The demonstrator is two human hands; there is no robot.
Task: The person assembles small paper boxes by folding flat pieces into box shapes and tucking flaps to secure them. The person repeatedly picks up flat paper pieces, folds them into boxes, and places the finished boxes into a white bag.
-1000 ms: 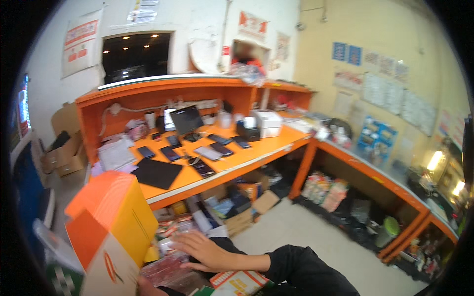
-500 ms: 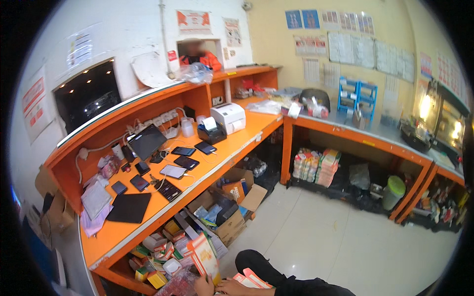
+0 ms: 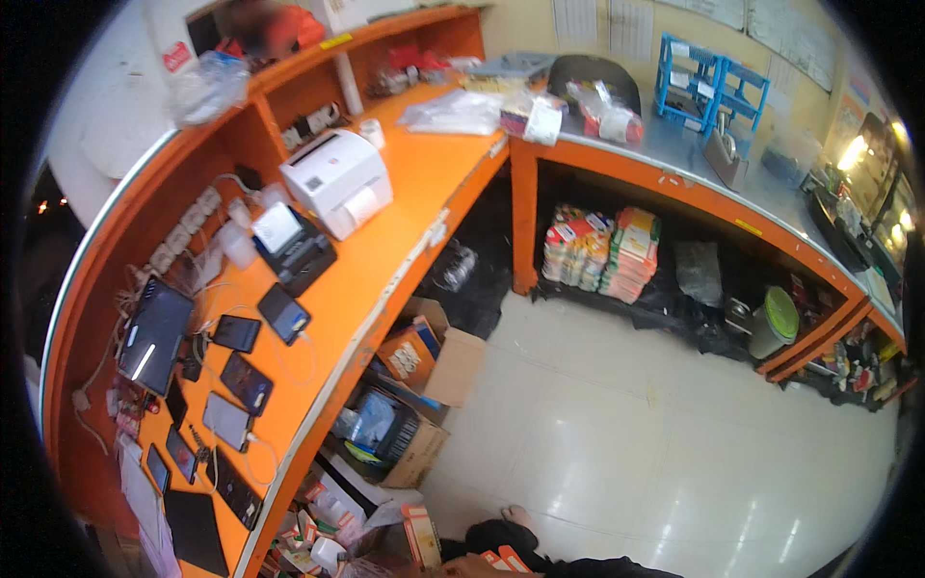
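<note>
At the lower edge, an orange-and-white carton stands upright, its lower end cut off by the frame. My left hand is a dim sliver at that lower end and appears closed on it. Close beside it is my right hand, with only its back in sight and its fingers hidden. More flat orange-and-white cartons lie by my right hand, next to my dark-clad leg. A heap of small boxes sits under the counter to the left.
An orange counter on the left bears phones, a tablet, a white label printer and a black receipt printer. Open cardboard boxes stand beneath. Stacked packs and a lidded bucket sit under the far table.
My view has swung right and down, so the counter sits further left and more floor shows. The carton and both hands now sit lower in the picture, mostly cut off.
</note>
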